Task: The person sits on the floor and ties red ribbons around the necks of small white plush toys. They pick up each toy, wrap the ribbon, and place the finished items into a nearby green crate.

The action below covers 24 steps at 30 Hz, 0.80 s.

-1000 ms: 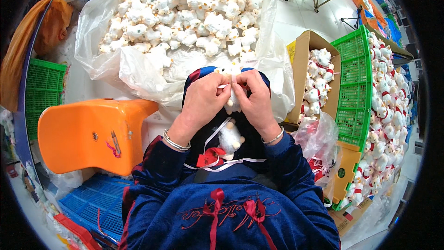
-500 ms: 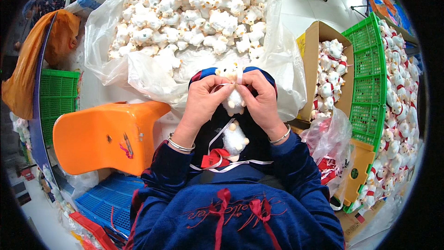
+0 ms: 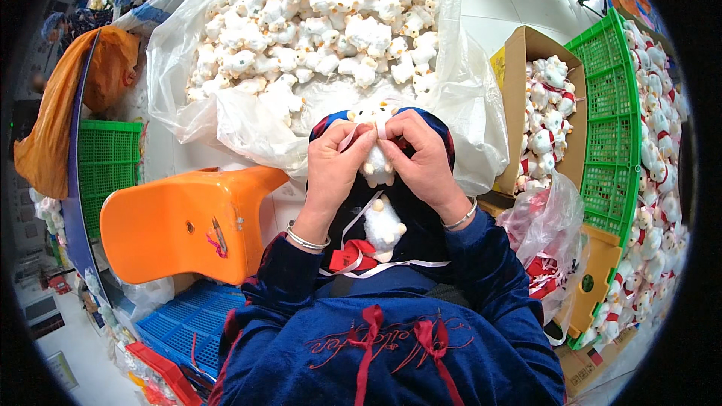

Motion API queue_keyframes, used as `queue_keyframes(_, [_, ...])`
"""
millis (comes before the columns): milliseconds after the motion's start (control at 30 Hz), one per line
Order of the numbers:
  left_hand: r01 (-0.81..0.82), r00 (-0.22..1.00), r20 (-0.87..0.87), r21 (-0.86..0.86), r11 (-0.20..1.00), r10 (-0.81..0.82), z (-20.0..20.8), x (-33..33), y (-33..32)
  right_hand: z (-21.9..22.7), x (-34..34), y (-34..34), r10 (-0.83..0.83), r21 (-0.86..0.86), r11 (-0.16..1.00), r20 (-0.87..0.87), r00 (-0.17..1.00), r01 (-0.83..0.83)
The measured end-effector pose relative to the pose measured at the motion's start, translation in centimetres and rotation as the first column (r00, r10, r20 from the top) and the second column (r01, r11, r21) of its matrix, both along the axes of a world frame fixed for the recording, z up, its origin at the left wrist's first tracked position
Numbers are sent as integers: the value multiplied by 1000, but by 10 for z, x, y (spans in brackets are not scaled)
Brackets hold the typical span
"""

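Observation:
Over my lap, a small white plush animal (image 3: 377, 166) lies between my two hands, its head pointing away from me. My left hand (image 3: 333, 156) pinches a narrow white ribbon (image 3: 359, 132) at the plush's neck. Closed beside it, my right hand (image 3: 421, 156) pinches the same ribbon at the other side of the neck. The fingertips of both hands nearly meet and hide the exact crossing of the ribbon. Closer to my body, a second white plush (image 3: 384, 227) lies on my dark lap, next to a red fabric piece (image 3: 353, 256) and a loose ribbon strand (image 3: 395, 265).
Ahead, a big clear plastic bag (image 3: 226, 116) holds many white plush toys. To the right stand a cardboard box (image 3: 514, 105) of plush with red scarves, a green crate (image 3: 606, 128) and a plastic bag (image 3: 560, 218). An orange stool (image 3: 165, 229) with small snips is at left.
My hands have shifted slightly at the plush's neck, and a ribbon loop now shows by the left fingers. The whole view has moved a little, with the surroundings sliding right.

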<state>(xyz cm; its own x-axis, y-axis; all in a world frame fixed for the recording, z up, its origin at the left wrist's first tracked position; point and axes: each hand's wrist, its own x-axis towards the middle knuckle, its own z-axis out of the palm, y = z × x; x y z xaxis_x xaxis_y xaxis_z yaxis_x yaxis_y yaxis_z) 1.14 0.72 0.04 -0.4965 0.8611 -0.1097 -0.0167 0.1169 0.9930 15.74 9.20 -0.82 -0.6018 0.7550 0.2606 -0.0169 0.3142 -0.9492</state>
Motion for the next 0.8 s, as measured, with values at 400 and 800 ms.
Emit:
queue_keyframes(400, [266,941,-219,14,964,-257,-5,-19,16,8,-2,33,192,-145,970,-17,981,-193])
queue_keyframes(800, [131,928,-361,82,988,-93,-5,-6,21,38,2,41,195,103,967,277,941,-231])
